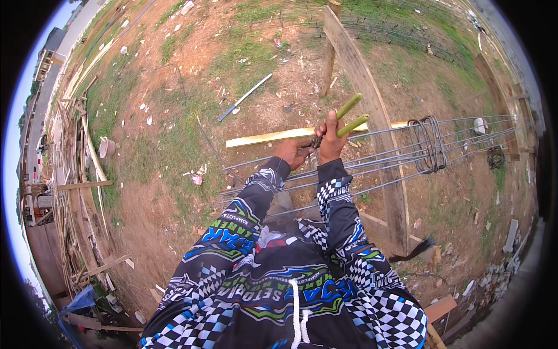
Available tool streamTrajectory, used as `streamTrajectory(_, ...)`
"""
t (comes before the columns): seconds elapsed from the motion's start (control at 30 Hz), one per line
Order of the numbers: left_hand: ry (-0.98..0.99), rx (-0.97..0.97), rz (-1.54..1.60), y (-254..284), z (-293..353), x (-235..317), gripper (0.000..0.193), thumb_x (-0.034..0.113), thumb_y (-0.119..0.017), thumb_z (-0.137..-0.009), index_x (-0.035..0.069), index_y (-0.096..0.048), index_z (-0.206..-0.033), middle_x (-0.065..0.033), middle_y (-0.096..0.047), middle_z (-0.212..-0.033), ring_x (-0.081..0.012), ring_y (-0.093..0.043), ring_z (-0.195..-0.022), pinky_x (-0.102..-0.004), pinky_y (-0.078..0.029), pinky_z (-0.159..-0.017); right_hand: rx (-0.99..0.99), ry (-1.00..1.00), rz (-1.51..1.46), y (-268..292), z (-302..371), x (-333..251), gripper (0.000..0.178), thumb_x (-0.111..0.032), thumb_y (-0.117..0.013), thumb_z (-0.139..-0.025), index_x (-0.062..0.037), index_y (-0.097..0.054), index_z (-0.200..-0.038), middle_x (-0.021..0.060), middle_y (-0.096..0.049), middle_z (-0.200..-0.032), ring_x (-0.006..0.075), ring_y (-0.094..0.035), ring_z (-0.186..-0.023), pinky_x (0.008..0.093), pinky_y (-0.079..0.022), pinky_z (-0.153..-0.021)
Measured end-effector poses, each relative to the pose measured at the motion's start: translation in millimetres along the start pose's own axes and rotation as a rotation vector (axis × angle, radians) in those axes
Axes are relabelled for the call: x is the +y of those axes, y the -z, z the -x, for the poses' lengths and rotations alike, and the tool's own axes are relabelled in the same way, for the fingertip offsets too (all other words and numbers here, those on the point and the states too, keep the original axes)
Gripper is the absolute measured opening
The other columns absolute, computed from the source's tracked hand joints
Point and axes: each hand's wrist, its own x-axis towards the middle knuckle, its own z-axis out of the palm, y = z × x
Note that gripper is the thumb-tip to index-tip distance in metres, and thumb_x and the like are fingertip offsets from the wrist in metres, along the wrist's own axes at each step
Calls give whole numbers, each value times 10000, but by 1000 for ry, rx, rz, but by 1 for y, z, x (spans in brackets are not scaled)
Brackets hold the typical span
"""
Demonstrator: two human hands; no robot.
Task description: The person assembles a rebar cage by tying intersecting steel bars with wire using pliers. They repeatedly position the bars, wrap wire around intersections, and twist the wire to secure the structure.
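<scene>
Pincers [353,125] with two green handles sit, in the head view, in the right hand [330,142], whose fingers are closed round the grips, the handle ends standing apart beyond the fist. Their dark head lies beside the left hand [290,152], whose fingers are bent in toward it; what, if anything, they pinch is too small to tell. Both hands are over long steel rods [401,156], which run off to the right through a cluster of bent steel loops [427,145] and cross a wooden plank [372,93]. The chief hazard, as I judge it, is a nipped fingertip: squeezing the handles while a left finger strayed between the edges would do it. The parted handles could also turn in the bare palm under an uneven grip, swinging the head toward the left fingers. The rods look slender and are spaced apart, so a hard twist or pull might make one shift or spring and scrape a knuckle. The bunched loops could slide if the rods were tilted.
</scene>
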Motion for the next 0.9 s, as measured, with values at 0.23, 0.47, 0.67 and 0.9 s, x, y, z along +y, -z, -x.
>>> streamTrajectory(0.23, 58, -299, 275, 60, -22, -6, 711, 170, -708, -760, 2, -448, -1401, -222, -504, -1387, -317, -491, -1289, -390, -403, -1071, 66, 107, 747, -31, -44, -12, 317, -289, -638, -888, 21, -640, -820, 202, -605, -694, 330, -583, -639, 432, -454, -655)
streamTrajectory(0.47, -166, 620, 816, 73, -47, 103, 835, 383, -850, -720, -24, -468, -1340, -231, -567, -1238, -291, -557, -1162, -366, -433, -993, -16, 327, 777, -37, -25, 15, 310, -269, -715, -818, -29, -568, -949, 214, -656, -795, 415, -659, -775, 455, -490, -635)
streamTrajectory(0.67, 108, 770, 726, 76, -88, 159, 421, 380, -801, -793, -22, -682, -756, -65, -625, -640, -164, -611, -618, -322, -508, -613, -7, 306, 860, -17, -24, 27, 421, -255, -750, -794, -41, -516, -1071, 185, -643, -865, 378, -650, -812, 436, -500, -662)
streamTrajectory(0.9, -115, -217, 1120, 114, -111, 122, 297, 242, -741, -855, -26, -674, -746, -60, -620, -633, -130, -584, -522, -277, -484, -498, -448, 269, 628, 4, -32, -27, 539, -187, -826, -728, -22, -514, -1135, 82, -592, -980, 195, -598, -904, 345, -503, -762)
